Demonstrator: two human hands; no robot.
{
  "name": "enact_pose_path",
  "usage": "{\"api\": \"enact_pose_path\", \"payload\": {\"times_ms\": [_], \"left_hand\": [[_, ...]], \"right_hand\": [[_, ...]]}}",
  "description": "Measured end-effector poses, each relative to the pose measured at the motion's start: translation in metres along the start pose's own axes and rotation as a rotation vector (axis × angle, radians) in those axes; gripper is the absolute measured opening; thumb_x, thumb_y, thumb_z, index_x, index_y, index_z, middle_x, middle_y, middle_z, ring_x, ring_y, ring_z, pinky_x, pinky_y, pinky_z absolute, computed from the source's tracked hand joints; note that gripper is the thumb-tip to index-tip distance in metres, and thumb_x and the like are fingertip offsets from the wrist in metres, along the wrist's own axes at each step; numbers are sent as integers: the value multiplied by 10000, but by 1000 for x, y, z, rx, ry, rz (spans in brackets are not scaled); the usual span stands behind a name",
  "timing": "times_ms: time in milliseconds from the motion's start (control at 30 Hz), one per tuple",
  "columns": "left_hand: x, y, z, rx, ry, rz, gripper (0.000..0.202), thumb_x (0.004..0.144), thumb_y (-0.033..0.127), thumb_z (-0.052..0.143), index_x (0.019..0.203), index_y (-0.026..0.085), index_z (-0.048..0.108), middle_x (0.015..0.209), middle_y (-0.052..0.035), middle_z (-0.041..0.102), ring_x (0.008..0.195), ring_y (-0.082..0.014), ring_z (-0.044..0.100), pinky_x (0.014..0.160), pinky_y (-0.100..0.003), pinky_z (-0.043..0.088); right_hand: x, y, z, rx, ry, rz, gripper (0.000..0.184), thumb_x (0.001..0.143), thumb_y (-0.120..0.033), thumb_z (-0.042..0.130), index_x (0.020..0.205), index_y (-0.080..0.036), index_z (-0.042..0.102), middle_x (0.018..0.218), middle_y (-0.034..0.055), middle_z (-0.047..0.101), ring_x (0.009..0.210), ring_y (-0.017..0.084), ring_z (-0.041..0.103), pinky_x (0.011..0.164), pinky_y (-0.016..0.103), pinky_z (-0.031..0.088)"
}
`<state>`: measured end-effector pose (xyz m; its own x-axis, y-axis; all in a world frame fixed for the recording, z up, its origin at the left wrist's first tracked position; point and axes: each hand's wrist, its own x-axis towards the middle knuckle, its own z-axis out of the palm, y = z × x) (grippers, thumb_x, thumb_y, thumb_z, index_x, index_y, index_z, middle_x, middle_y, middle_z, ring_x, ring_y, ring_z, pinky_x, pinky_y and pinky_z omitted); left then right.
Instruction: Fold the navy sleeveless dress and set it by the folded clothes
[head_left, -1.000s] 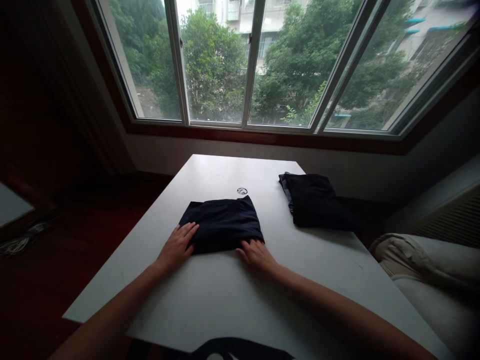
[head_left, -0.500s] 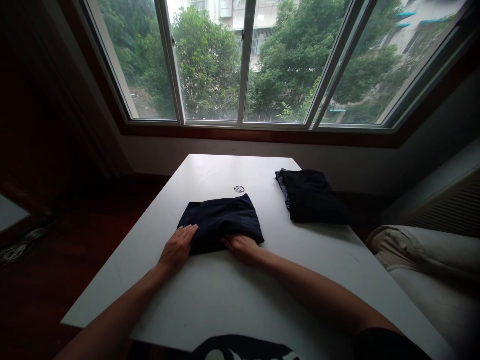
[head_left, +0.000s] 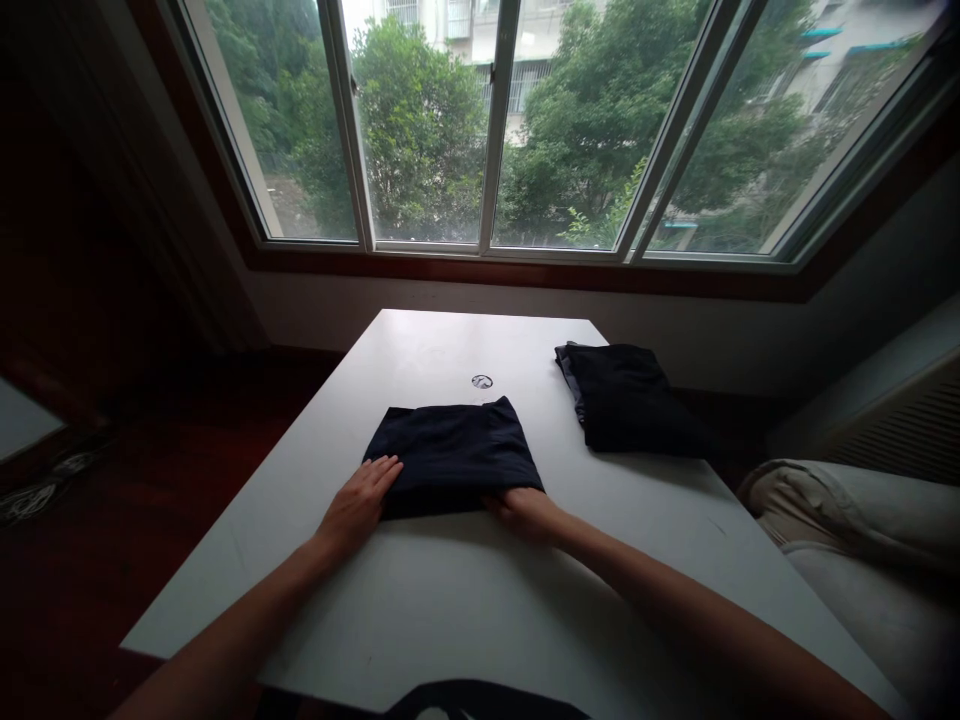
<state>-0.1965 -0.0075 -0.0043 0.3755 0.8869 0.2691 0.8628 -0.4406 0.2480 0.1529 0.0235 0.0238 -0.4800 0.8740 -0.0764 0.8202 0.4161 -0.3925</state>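
- Right hand (head_left: 529, 512) has shifted rightward, fingers tucked under the dark folded cloth (head_left: 454, 450); its grip cannot be told.
- Left hand (head_left: 361, 500), flattened, apparently steadies the cloth mid-table (head_left: 420, 610).

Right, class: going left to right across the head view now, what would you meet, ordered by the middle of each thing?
Coiled pale cable → left hand → folded navy garment → right hand → dark folded clothes → pale padded fabric
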Motion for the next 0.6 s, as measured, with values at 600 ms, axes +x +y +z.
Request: {"api": "enact_pose_path", "payload": {"times_ms": [600], "left_hand": [[106,45,5,19,-124,-102,541,1002,424,523,1481,176,553,1609,-155,434,1504,-358,346,1243,-524,231]], "right_hand": [[98,-28,-17,133,382,-60,492,1031,-363,492,1477,-165,555,1620,158,400,1519,278,343,1248,457,273]]}}
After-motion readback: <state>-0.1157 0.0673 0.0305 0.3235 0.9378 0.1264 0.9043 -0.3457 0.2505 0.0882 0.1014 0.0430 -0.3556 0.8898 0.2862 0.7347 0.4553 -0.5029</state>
